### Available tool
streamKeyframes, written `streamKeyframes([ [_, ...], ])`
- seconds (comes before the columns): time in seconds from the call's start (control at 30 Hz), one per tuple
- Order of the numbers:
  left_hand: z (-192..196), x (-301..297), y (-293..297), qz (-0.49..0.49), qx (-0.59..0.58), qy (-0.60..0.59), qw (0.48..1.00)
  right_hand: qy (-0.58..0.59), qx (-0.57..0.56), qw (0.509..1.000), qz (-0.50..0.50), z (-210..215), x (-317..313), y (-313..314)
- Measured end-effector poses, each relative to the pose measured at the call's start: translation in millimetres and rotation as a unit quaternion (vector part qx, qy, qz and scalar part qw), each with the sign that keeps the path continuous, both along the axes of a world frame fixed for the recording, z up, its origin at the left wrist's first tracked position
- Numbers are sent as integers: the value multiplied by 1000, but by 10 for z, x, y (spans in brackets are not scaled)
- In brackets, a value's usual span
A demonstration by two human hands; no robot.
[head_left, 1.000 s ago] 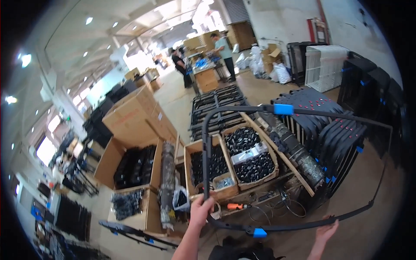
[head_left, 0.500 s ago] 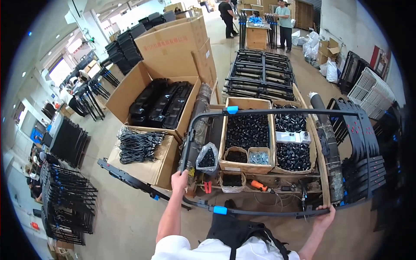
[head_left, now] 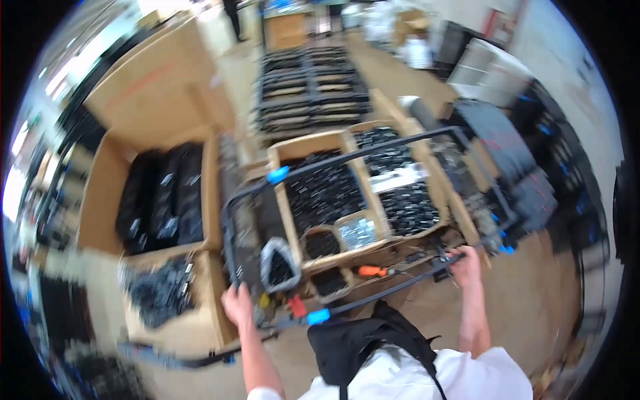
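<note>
A large black frame [head_left: 347, 157] with rounded corners is held between two hands, its far bar crossing in view over two open boxes of small black parts. The left hand [head_left: 239, 305] is closed around the frame's left side, close to the near corner. The right hand [head_left: 465, 265] is curled about the near bar toward its right end; how tightly cannot be told through the blur.

Since the frame is gripped only on its left and near sides, its far right corner is left unsupported and could sag or swing if either hold were loosened. The wooden plank [head_left: 467, 223] and the stack of dark panels [head_left: 497, 137] at the right could then be struck; whether any gap remains there cannot be judged. If the far bar were dipped, the rim of the left box [head_left: 283, 213] could be caught and its parts spilled. The plastic bag [head_left: 267, 263] at the near left could likewise be snagged by the side bar. The orange-handled tool [head_left: 372, 271] could be knocked by a lowered near bar. The blue tabs [head_left: 319, 317] could be scraped or loosened by such contact.
</note>
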State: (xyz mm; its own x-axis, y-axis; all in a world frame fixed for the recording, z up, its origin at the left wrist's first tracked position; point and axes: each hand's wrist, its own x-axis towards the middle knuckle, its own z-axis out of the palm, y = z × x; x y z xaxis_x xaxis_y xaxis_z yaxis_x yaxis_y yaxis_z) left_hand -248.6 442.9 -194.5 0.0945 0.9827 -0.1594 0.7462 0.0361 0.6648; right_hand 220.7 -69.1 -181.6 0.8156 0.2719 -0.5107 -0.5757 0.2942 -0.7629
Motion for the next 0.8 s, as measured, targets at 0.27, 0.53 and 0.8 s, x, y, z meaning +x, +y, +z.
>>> streamKeyframes([
  [0.27, -455, -97, -106, 18, 132, 136, 982, 130, -38, 991, -18, -393, -144, 83],
  [0.53, -558, -37, 1, 23, 139, 206, 968, 67, -197, 952, 223, -876, 357, -427],
  [0.8, 106, 1214, -907, -37, 197, -165, 966, -281, -606, 701, 249, -1594, 1045, -158],
])
